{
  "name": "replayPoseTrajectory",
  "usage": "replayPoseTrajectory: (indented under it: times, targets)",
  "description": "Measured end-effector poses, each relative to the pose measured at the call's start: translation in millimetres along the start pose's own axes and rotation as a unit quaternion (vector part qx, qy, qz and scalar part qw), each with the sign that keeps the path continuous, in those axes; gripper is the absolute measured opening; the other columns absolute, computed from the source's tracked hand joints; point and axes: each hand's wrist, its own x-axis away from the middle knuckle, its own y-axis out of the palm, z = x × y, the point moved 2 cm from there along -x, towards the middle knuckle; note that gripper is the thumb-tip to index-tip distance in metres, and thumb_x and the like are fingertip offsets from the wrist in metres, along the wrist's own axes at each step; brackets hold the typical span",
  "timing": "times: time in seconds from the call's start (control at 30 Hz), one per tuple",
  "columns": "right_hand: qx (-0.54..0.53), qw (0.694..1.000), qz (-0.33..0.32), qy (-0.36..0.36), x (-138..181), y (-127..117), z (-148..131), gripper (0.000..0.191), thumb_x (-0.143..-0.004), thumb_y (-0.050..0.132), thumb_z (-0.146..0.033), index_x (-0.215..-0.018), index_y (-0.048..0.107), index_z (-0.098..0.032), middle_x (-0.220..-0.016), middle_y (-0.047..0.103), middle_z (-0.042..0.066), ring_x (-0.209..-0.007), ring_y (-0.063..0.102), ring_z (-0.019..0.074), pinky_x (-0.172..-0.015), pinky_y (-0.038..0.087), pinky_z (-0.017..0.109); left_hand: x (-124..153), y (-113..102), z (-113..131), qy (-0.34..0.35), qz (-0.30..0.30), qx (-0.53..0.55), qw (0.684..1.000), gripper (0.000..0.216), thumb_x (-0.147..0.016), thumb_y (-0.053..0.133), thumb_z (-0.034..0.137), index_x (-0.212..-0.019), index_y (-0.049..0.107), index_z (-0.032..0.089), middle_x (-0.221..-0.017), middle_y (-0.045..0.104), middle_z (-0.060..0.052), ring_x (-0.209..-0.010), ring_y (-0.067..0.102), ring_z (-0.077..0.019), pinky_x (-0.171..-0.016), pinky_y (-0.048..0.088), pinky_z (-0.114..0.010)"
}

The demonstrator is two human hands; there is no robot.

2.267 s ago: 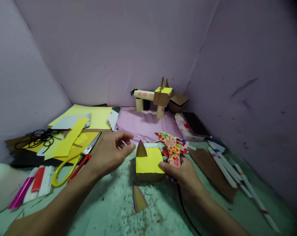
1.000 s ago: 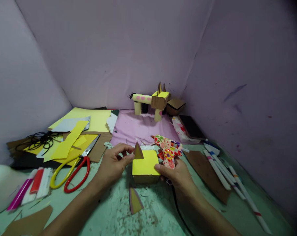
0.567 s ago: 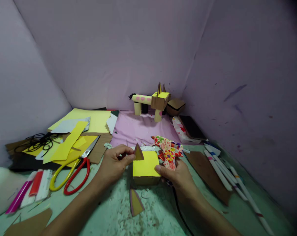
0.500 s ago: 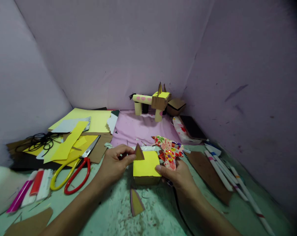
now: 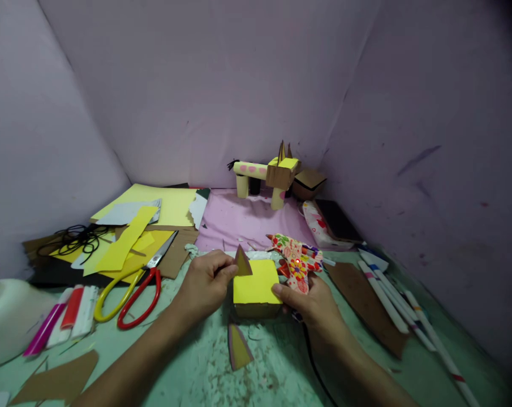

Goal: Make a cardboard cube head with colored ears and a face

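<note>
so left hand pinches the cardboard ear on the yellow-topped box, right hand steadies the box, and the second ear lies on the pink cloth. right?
Not quite. The head view shows the second ear on the green surface just in front of the yellow-topped box, not on the pink cloth. The left hand does pinch the ear; the right hand steadies the box.

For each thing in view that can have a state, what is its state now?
Left hand: pinching the standing ear.
Right hand: holding the yellow-topped box and the glue gun.
Glue gun: red light on.
Scissors: handles apart, lying flat.
Spare ear: lying flat, untouched.
</note>
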Motion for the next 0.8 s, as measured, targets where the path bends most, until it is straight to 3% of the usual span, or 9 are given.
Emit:
replayPoseTrajectory:
  times: [0.33, 0.8]
  targets:
    - [-0.003, 1.000, 0.002, 0.023, 2.3, 3.3, -3.9, 0.026, -0.052, 0.075, -0.023, -0.071, 0.060, -0.015, -0.048, 0.060, -0.004, -0.037, 0.047, 0.0097, -0.036, 0.034, 0.021, 6.9, 1.7, 6.1, 0.075, 0.015, -0.110, 0.991, 0.024, -0.083, 0.042, 0.014, -0.060, 0.046, 0.019, -0.063, 0.048, -0.001, -0.063, 0.047, -0.0164, -0.060, 0.033, -0.028]
    - [0.027, 1.000, 0.000, 0.014, 1.0, 1.2, -1.9, 0.027, -0.053, 0.074, -0.023, -0.075, 0.060, -0.014, -0.052, 0.062, -0.004, -0.037, 0.046, 0.0084, -0.036, 0.033, 0.020, 14.2, 9.8, 4.3, 0.061, 0.107, -0.143, 0.982, 0.021, -0.080, 0.046, 0.011, -0.060, 0.051, 0.017, -0.061, 0.052, -0.002, -0.060, 0.048, -0.0158, -0.056, 0.032, -0.027]
